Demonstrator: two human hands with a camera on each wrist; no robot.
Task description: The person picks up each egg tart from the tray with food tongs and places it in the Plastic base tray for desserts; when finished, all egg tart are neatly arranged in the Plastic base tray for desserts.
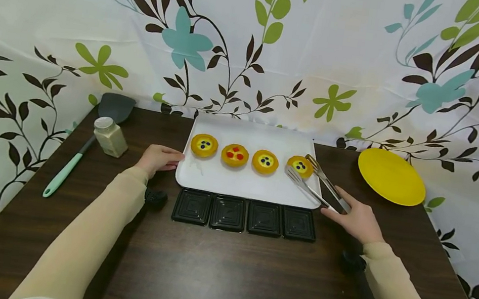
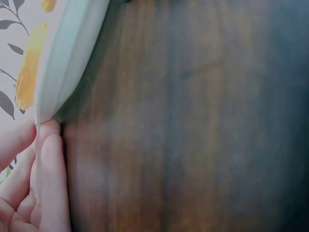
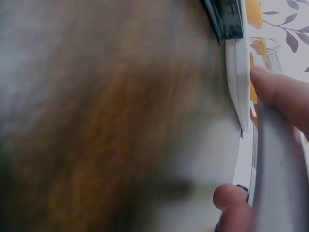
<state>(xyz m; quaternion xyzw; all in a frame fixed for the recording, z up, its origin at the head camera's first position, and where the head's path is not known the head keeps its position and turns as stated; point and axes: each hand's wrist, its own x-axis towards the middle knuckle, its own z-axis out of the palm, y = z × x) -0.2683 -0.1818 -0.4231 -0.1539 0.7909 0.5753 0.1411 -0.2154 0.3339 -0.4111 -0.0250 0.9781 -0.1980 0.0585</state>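
My left hand (image 1: 159, 160) pinches the left edge of a white rectangular tray (image 1: 234, 185); in the left wrist view, thumb and fingers (image 2: 52, 164) meet at its rim. On the tray stand several egg tarts in a row, one with red fruit (image 1: 234, 155) and the others with dark berries. My right hand (image 1: 360, 221) grips metal tongs (image 1: 331, 187) at the tray's right end. The tongs' spread tips lie on either side of the rightmost tart (image 1: 300, 166); whether they touch it I cannot tell. In the right wrist view, the tongs' handle (image 3: 280, 169) runs between thumb and fingers.
Several small black square trays (image 1: 192, 207) line the front of the white tray. At left are a shaker jar (image 1: 110, 137) and a spatula (image 1: 65, 173) with a mint handle. A yellow plate (image 1: 392, 177) lies back right, before a leaf-patterned cloth (image 1: 287, 74).
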